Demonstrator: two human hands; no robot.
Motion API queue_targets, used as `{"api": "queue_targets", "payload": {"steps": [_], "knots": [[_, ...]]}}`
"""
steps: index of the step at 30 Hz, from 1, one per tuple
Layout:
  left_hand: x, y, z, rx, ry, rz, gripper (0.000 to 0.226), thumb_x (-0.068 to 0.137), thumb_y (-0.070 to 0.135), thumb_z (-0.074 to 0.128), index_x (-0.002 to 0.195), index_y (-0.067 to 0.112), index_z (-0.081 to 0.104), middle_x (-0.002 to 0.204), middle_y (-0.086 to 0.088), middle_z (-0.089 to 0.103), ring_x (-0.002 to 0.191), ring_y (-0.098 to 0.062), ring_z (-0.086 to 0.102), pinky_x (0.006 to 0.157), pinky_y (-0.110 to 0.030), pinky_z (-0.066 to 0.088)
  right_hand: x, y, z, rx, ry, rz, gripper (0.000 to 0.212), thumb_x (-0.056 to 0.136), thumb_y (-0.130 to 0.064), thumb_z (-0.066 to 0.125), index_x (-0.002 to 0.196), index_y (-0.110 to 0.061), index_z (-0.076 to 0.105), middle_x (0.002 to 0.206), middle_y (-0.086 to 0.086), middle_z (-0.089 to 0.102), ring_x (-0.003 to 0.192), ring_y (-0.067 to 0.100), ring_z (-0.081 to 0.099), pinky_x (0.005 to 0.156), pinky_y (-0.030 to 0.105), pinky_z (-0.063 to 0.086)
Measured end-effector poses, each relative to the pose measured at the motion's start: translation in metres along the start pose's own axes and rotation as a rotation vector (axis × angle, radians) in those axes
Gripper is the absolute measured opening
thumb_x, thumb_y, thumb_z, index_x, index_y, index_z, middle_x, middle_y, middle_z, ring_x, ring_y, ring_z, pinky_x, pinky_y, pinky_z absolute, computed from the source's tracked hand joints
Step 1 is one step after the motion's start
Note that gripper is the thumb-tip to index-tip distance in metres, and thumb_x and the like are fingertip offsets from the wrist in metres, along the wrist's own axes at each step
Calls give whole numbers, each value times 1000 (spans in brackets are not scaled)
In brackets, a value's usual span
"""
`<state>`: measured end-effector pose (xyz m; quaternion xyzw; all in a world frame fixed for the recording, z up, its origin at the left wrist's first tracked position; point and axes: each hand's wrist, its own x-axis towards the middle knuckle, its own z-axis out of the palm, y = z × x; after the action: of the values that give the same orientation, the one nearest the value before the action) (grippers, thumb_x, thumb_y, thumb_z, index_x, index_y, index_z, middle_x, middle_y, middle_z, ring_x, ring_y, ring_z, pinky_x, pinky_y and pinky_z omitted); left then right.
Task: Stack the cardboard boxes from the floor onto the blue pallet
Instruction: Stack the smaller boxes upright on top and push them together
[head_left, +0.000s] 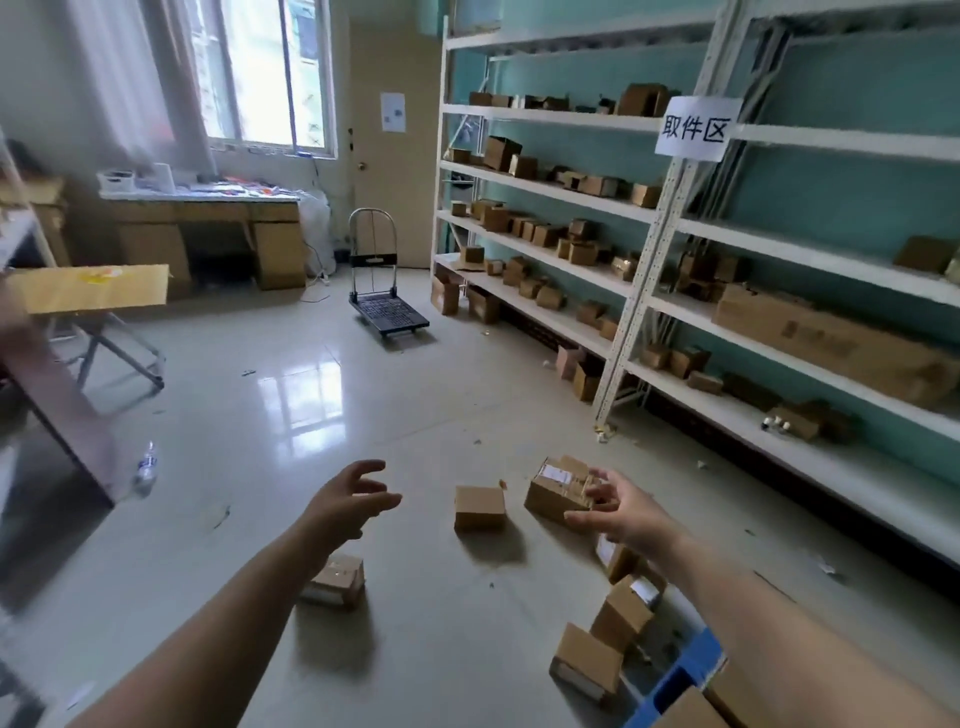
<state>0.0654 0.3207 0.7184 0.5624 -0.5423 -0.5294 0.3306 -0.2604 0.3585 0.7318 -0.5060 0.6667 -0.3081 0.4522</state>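
Fingers (363, 475) of the left hand (348, 501) are spread and loosely curved, holding nothing, and those of the right hand (618, 512) are likewise apart and empty, held in front of a labelled box (553, 488) on the floor (249, 467); whether that box is touched cannot be told. Between the two hands a plain box (479, 507) is seen, apart from both. It is judged that one of these two is to be picked up next, and a grip across opposite side faces would be advised, since a torn flap stands at the plain box's far corner. A further box (335, 581) lies under the left forearm, and several more boxes (621, 613) lie tumbled beside the blue pallet (680, 670) at the lower right, whose edge alone is shown, with cardboard resting on it. The carry to the pallet is short but would pass over those tumbled boxes. Wide open floor is left ahead and to the left; to the right the room is bounded by shelving (639, 218), and a hand trolley (387, 306) stands well apart near the door.
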Motion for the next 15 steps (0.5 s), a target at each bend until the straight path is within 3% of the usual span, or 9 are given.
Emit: {"api": "queue_targets", "payload": {"steps": [4,9,15], "knots": [[22,-16,-54,-11,48,-14,52,84,20,65,131,20,42,121,-11,53,107,-30,53,81,-38,45,49,-24,47,24,-26,17,87,69,-20,80,141,-20,31,130,9,43,117,27,45,103,46,40],[60,-33,-105,-19,135,-20,53,84,21,65,131,21,42,121,-10,52,103,-26,53,73,-31,43,125,-58,108,12,-106,-27,97,63,-25,84,142,-25,27,131,7,43,109,20,44,84,30,44],[119,-55,-181,35,259,-91,56,80,21,68,130,23,44,115,-6,53,97,-23,54,63,-23,42,239,-95,190,-50,-227,-100,105,63,-31,85,144,-28,19,140,10,37,117,26,42,90,36,41]]}}
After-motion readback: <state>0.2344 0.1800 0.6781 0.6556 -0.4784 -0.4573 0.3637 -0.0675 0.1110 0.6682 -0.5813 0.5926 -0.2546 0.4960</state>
